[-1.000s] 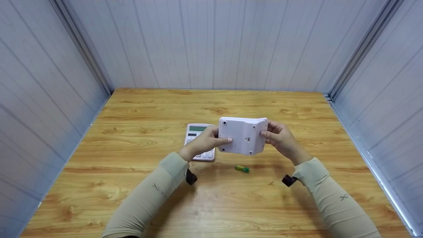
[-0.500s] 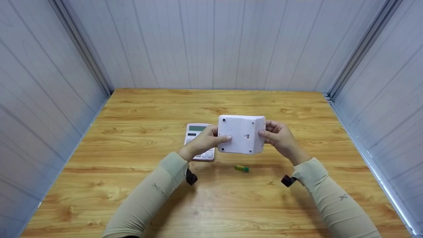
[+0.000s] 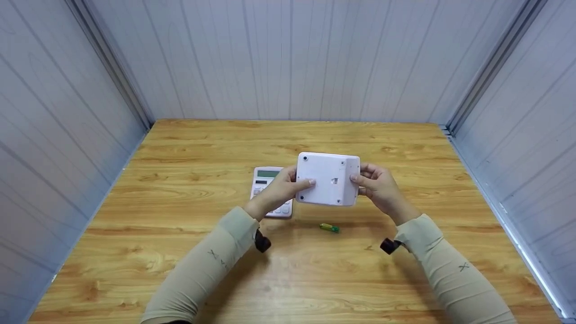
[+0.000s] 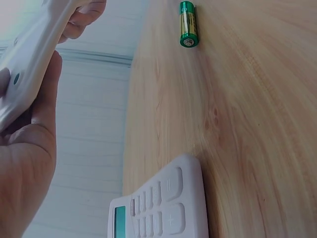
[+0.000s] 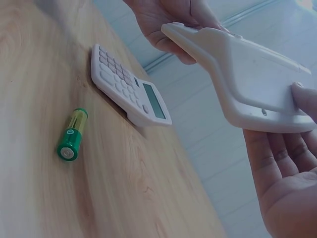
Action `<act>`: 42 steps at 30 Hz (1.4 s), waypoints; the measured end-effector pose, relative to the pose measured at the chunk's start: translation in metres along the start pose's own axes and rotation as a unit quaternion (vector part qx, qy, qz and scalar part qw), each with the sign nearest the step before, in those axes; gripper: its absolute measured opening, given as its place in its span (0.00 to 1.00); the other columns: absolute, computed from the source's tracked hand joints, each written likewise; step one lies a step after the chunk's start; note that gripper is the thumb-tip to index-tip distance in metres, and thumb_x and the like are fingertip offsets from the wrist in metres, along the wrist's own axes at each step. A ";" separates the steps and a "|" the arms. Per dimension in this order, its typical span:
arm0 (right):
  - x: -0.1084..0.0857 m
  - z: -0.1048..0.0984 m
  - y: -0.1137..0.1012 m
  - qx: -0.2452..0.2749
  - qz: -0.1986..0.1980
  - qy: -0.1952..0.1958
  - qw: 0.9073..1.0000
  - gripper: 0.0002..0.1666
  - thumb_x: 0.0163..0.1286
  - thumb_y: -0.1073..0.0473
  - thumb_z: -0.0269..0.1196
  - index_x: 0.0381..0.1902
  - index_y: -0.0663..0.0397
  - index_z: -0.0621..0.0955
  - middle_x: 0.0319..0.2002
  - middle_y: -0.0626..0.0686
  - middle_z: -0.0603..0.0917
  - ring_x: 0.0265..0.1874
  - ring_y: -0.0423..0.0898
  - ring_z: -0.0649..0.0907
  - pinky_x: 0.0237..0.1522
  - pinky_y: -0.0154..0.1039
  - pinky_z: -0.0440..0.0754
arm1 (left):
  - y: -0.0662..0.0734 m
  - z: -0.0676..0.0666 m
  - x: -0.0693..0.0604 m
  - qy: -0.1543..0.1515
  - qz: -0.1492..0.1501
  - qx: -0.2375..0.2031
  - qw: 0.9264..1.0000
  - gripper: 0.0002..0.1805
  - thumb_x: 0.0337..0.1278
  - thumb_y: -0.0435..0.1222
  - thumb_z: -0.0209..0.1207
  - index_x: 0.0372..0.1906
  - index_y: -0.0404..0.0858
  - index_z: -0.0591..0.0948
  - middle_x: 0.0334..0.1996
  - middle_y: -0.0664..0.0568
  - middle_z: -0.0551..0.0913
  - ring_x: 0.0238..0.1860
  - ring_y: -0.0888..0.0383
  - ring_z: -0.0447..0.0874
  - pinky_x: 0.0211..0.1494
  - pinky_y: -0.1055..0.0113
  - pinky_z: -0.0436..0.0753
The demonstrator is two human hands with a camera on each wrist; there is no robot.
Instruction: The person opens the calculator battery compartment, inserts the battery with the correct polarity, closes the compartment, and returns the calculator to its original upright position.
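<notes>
Both hands hold a white calculator [image 3: 325, 180] above the table, its back turned toward me. Small dark feet sit near its corners, a small notch shows in the back, and its key side is hidden. My left hand [image 3: 281, 189] grips the left edge, thumb on the back and fingers behind. At the right edge, my right hand [image 3: 380, 186] pinches the raised wedge end the same way. Below the hands a green and yellow battery [image 3: 329, 227] lies on the table; it also shows in the right wrist view as a battery [image 5: 73, 135].
A second white calculator [image 3: 268, 174] lies face up on the wooden table [image 3: 202, 153], partly behind the left hand. Pale panel walls [image 3: 288, 63] close off the back and both sides. Each wrist wears a small black camera [image 3: 262, 243].
The held calculator has risen slightly and tilted so its back faces me more squarely. Both hands keep their hold and move with it. The battery and the other calculator stay in place.
</notes>
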State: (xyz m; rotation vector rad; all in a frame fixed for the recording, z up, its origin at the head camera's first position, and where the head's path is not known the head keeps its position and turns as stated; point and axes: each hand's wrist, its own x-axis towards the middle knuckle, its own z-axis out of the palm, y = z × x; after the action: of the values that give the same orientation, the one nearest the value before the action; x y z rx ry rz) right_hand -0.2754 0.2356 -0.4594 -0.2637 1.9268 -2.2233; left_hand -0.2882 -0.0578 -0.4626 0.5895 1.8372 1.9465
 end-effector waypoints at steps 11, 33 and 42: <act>0.001 0.002 0.003 0.016 0.019 0.013 1.000 0.10 0.79 0.70 0.63 0.54 0.56 0.83 0.44 0.47 0.94 0.44 0.43 0.93 0.44 0.40 0.94 | -0.004 0.001 0.001 0.019 0.002 0.001 1.000 0.28 0.80 0.29 0.58 0.78 0.32 0.69 0.67 0.33 0.83 0.62 0.45 0.89 0.63 0.52 0.91; 0.003 0.008 0.010 0.018 0.038 0.038 0.998 0.13 0.81 0.67 0.62 0.59 0.64 0.79 0.44 0.47 0.93 0.45 0.43 0.91 0.46 0.39 0.94 | -0.011 0.004 0.003 0.068 -0.003 -0.002 0.998 0.27 0.78 0.28 0.60 0.76 0.31 0.71 0.64 0.33 0.85 0.54 0.54 0.91 0.59 0.58 0.93; 0.005 0.012 0.012 0.004 0.036 0.082 0.996 0.17 0.79 0.67 0.64 0.61 0.68 0.79 0.43 0.45 0.91 0.43 0.41 0.89 0.43 0.36 0.92 | -0.013 0.005 0.005 0.087 -0.017 0.009 0.996 0.27 0.78 0.30 0.61 0.77 0.33 0.71 0.64 0.36 0.86 0.55 0.54 0.92 0.59 0.59 0.93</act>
State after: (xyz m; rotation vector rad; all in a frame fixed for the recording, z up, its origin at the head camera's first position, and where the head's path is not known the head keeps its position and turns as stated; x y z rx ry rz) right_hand -0.2768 0.2207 -0.4698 -0.0105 1.9723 -2.2699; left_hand -0.2901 -0.0503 -0.4755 0.4021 1.9563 2.0151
